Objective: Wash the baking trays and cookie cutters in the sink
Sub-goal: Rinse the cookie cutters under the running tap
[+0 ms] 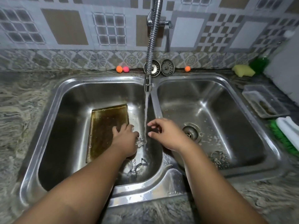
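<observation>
The left hand (125, 138) is lowered onto the right edge of the baking tray (105, 126); whether anything is gripped cannot be told. The right hand (165, 135) is relaxed and empty, just right of the water stream (146, 113). A flower cookie cutter (141, 141) lies between the hands. It should be pinched by its rim and turned under the flow.

We see a left hand (125, 138) and a right hand (165, 135), both bare. Behind the fingers (153, 122) the wrists and rounded forearms run bare to the lower edge. A short nail shows on the right thumb.
</observation>
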